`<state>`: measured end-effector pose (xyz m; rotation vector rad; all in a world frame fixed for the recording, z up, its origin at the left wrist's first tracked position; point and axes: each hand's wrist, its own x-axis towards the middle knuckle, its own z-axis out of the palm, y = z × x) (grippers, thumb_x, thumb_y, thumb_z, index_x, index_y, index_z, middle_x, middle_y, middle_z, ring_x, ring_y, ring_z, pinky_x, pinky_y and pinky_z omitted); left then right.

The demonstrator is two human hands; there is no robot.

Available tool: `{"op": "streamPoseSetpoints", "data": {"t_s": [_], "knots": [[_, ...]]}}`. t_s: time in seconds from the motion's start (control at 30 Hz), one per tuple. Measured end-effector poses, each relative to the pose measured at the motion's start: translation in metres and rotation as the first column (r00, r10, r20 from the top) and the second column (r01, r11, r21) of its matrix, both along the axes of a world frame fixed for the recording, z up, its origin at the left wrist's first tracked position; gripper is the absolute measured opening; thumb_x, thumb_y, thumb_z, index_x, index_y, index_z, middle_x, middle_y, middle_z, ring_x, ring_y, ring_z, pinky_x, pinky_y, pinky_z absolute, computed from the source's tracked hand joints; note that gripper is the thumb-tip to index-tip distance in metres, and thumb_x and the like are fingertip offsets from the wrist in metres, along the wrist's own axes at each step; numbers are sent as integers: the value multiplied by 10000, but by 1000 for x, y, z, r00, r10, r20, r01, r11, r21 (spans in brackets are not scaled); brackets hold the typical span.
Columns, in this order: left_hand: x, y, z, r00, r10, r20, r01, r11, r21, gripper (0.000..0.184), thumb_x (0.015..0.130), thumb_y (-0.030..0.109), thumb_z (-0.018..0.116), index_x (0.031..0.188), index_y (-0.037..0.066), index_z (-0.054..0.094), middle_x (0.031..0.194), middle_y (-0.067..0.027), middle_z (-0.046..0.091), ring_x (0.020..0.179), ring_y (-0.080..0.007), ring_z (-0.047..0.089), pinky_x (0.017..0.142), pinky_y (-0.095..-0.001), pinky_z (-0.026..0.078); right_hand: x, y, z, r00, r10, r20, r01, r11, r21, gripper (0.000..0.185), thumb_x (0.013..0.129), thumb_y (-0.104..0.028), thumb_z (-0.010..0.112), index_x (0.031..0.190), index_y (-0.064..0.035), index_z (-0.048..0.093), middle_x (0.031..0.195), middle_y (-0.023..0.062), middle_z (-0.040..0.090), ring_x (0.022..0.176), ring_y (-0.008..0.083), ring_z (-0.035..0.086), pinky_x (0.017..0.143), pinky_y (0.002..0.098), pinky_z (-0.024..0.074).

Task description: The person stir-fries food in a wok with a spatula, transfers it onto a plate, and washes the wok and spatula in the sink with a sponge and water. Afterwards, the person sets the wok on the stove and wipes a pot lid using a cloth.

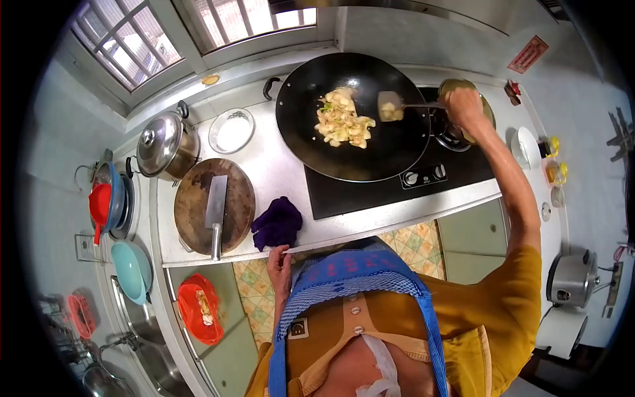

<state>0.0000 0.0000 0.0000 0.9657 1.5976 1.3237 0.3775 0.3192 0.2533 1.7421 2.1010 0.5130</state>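
Spatula, end hidden by fingers

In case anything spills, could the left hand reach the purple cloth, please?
Probably yes: the left hand is by the counter's front edge, close to the purple cloth, with no object visible between them.

Your right hand grips the handle of a spatula, its blade bearing a few pieces of food inside the black wok, just to the right of a pile of pale chopped food. Your left hand is at the front edge of the white desk, near a crumpled purple cloth. Left of that cloth, a cleaver lies across your round wooden chopping board, with a lidded steel pot and a white dish beyond it
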Motion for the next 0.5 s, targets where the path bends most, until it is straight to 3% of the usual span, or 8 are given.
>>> {"op": "streamPoseSetpoints", "data": {"t_s": [0.03,0.07,0.17,0.27,0.37,0.5], "knots": [[-1,-3,0,1000,12,14,-13,1000,11,189,807,-20,510,992,-4,549,928,-57,527,794,-121,523,721,-217,424,8,12,-1,1000,-23,12,22,1000,10,217,668,-91,594,855,-184,654,851,84,634,856,241,608,697,345,489],[0,-3,1,999,26,29,-27,999,24,187,805,-23,511,988,-15,547,923,-54,527,785,-121,524,711,-217,423,18,27,-9,984,-14,-175,20,999,31,185,660,-88,590,812,-170,658,834,95,634,838,254,609,677,351,491],[14,-3,0,997,48,65,-50,998,31,180,805,-20,511,981,-20,550,911,-53,527,776,-123,524,703,-216,422,19,66,-29,967,143,-211,-118,985,124,203,660,-89,581,829,-169,661,796,110,631,793,272,614,656,357,495],[9,-12,-7,996,52,66,-50,998,-36,182,808,-16,508,985,-16,552,907,-53,529,771,-122,523,701,-216,422,-10,72,-55,896,350,-272,-305,932,195,316,681,-78,561,963,-192,645,750,128,624,732,298,612,641,377,498],[8,-18,-7,999,53,1,-53,997,-55,191,810,-12,506,995,-8,553,913,-50,534,774,-119,523,705,-219,422,-22,40,-32,856,437,-275,-396,898,193,323,687,-92,574,983,-204,641,752,128,622,735,301,608,654,382,498],[3,-26,-16,992,93,83,-87,994,-64,220,819,69,534,1027,-1,528,857,-55,555,768,-119,518,675,-224,403,9,8,15,927,290,-239,-297,955,10,249,660,-157,613,901,-190,666,733,134,617,745,299,600,640,391,480]]}}
